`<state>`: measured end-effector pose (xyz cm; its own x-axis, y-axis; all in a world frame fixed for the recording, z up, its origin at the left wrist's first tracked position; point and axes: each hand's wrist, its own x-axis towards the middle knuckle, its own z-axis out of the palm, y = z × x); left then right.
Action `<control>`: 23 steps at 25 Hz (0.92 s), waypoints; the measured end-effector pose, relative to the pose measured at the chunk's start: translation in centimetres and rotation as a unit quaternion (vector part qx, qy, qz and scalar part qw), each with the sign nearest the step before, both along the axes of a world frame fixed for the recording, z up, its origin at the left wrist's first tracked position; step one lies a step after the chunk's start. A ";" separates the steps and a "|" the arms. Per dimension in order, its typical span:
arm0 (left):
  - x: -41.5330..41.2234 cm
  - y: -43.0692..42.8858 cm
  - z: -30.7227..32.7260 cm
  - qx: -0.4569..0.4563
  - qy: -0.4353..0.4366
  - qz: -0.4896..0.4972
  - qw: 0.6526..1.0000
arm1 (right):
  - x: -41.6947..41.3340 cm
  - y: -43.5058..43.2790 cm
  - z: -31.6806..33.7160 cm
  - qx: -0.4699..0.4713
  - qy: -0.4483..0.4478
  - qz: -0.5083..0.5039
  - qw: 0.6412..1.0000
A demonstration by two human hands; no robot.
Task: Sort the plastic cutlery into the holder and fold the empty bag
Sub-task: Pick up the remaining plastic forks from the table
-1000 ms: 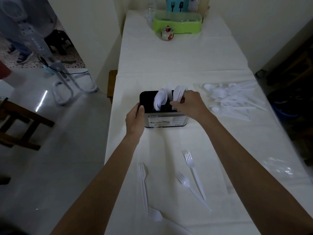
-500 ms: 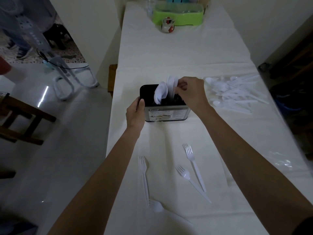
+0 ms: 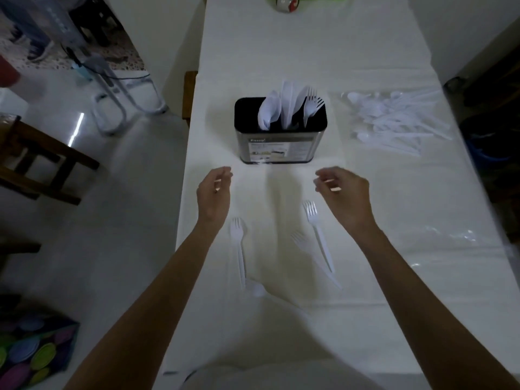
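A dark cutlery holder (image 3: 280, 144) stands mid-table with white spoons, knives and forks (image 3: 289, 108) upright in it. My left hand (image 3: 213, 197) hovers in front of its left side, fingers loosely curled and holding nothing. My right hand (image 3: 344, 195) hovers in front of its right side, also loosely curled and empty. Three white forks lie on the cloth near me: one (image 3: 238, 246) by my left wrist, two (image 3: 318, 232) (image 3: 312, 257) by my right wrist. A white spoon (image 3: 259, 289) lies closer to me. A clear plastic bag (image 3: 461, 237) lies flat at the right.
A heap of white plastic cutlery (image 3: 394, 122) lies on clear plastic right of the holder. A small patterned pot (image 3: 285, 2) stands at the far end. The white table (image 3: 281, 52) has its left edge beside wooden furniture (image 3: 36, 159) and a floor drop.
Both hands have let go of the holder and drawn back toward me. The forks my right hand was placing now stand in the holder. The view has tilted downward.
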<state>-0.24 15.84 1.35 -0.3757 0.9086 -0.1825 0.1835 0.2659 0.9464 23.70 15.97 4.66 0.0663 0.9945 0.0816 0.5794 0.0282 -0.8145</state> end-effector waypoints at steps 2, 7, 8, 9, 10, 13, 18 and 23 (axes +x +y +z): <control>-0.4 -3.5 -1.6 0.001 0.080 -0.012 0.997 | 0.9 -3.1 -2.7 -0.044 -0.023 -0.006 0.999; -0.5 -7.8 -3.2 -0.104 0.191 -0.045 0.975 | 2.1 -6.0 -6.5 -0.126 -0.092 -0.078 0.985; -0.3 -7.9 -3.1 -0.118 0.200 -0.055 0.971 | 2.1 -5.9 -6.8 -0.153 -0.101 -0.083 0.980; 0.0 -7.8 -3.0 -0.134 0.208 -0.062 0.967 | 2.0 -5.7 -6.9 -0.179 -0.111 -0.082 0.974; 0.3 -7.6 -3.0 -0.150 0.223 -0.066 0.961 | 1.8 -5.3 -7.0 -0.197 -0.121 -0.079 0.970; 1.0 -6.6 -2.7 -0.186 0.273 -0.061 0.942 | 1.5 -4.4 -7.0 -0.216 -0.135 -0.048 0.966; 1.5 -6.4 -2.6 -0.195 0.225 -0.049 0.953 | 1.6 -5.2 -7.5 -0.211 -0.168 -0.026 0.963; 0.4 -7.1 -2.2 -0.178 0.135 -0.001 0.975 | 1.2 -5.5 -7.1 -0.226 -0.232 0.010 0.946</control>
<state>0.16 8.78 -0.85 -0.4526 0.8068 -0.3798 0.4145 0.5675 0.7114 24.87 10.51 -2.44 0.1079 0.9357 -0.3358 0.8802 -0.2469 -0.4052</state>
